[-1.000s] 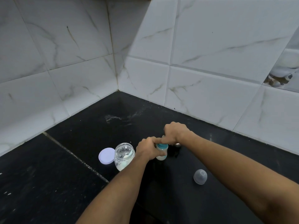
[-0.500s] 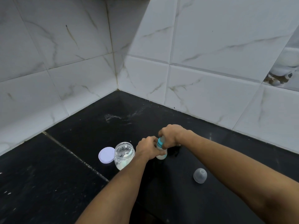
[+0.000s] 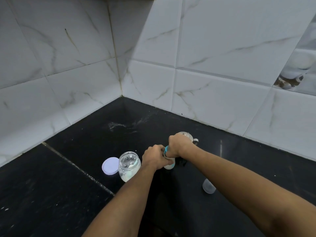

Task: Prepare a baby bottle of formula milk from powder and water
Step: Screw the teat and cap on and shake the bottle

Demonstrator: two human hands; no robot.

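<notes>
Nearest the camera, two bare forearms are stretched out over the black counter (image 3: 68, 194), and just beside the right forearm a small clear domed cap (image 3: 209, 187) is seen on the stone, half tucked under the arm.

Further out, on the left, an open glass jar (image 3: 129, 165) is stood upright with white powder in its lower part. A round lilac lid (image 3: 110, 166) is laid flat just beside it, on its left, touching or very nearly so.

Now to the centre: the baby bottle (image 3: 169, 164) is held between both hands, just to the right of the jar. The left grip (image 3: 156, 159) is wrapped round the bottle's body, fingers curled tight. The right grip (image 3: 179, 144) is closed over the top, at the teal ring (image 3: 166, 150); the teat itself is hidden under it. The bottle is tipped slightly to the left, its pale lower end showing below the fingers. Whether its base is set on the counter cannot be told.

Behind the right grip a pale round-rimmed vessel (image 3: 186, 134) is partly seen, mostly hidden by the knuckles.

Beyond that, a whitish smear (image 3: 119, 125) is spread across the counter towards the corner, where the white marbled tiled walls (image 3: 213, 57) are met.
</notes>
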